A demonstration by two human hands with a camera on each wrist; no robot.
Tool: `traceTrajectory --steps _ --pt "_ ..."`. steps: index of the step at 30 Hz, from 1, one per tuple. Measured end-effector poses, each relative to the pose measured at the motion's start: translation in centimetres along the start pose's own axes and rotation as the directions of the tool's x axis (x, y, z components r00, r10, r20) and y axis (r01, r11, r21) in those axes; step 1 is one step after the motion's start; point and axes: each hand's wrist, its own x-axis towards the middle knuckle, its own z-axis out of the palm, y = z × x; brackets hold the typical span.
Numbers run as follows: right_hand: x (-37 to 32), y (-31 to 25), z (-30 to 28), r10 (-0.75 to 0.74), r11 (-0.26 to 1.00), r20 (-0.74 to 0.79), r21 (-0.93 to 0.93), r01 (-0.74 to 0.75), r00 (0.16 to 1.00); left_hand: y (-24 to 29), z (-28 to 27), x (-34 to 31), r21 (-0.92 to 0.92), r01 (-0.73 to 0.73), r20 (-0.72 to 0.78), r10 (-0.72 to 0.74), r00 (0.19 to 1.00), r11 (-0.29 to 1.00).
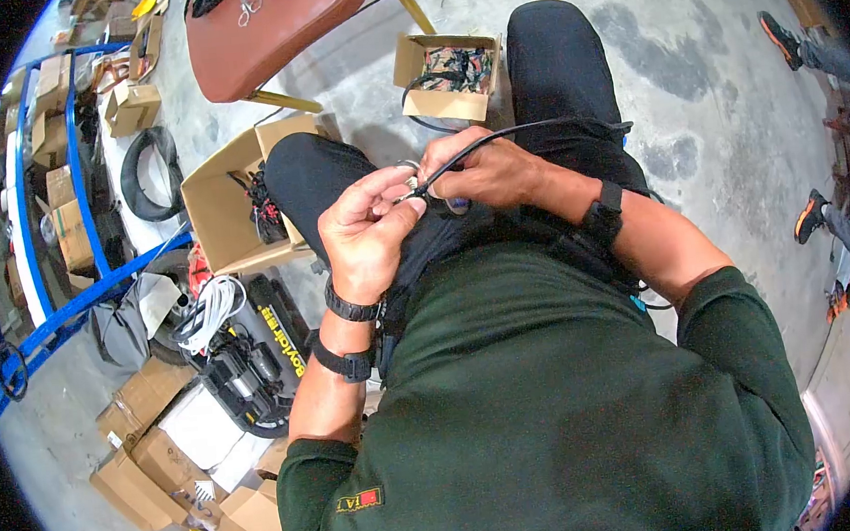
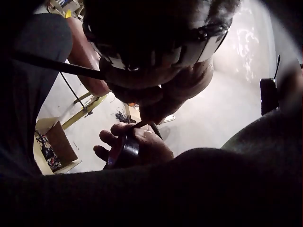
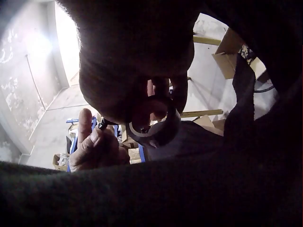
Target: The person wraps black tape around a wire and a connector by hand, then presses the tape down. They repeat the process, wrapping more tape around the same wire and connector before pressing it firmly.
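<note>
A black cable [image 1: 524, 128] runs over my right hand [image 1: 488, 173], and its near end reaches between both hands above my lap. My left hand [image 1: 367, 232] pinches that end between thumb and fingertips. In the right wrist view a dark ring-shaped roll of tape [image 3: 165, 134] sits at my right hand, with its fingers curled about it. From the left wrist the same roll shows a purplish side, low in the right palm. My right fingertips are close beside the left ones at the cable end, and the wrist views are dark there.
An open carton [image 1: 203, 208] with dark cables stands by my left knee. Another small carton [image 1: 468, 107] of small parts lies ahead. A brown chair [image 1: 277, 33] holds scissors [image 1: 247, 8]. A machine [image 1: 244, 370] and flattened cardboard [image 1: 146, 397] lie on the left. Another person's shoe [image 1: 779, 40] shows right.
</note>
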Motion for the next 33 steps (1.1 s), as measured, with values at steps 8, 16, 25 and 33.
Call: traceTrajectory --steps 8,16,25,33 --pt "-0.7 -0.7 0.0 0.401 0.878 0.138 0.224 -0.423 0.906 0.2 0.5 0.7 -0.133 0.011 -0.036 -0.016 0.999 0.991" --pt "-2.1 -2.6 -0.1 0.458 0.805 0.174 0.335 -0.489 0.872 -0.3 0.0 0.8 0.183 -0.157 0.026 0.155 0.988 0.97" --pt "-2.0 -5.1 1.9 0.45 0.772 0.064 0.473 -0.424 0.891 -0.1 -0.1 0.3 0.205 -0.37 0.098 0.357 0.929 0.906" --pt "-3.2 -7.5 2.2 0.467 0.615 0.138 0.659 -0.433 0.874 -1.3 -1.1 0.5 0.434 -0.571 0.174 0.557 0.812 0.697"
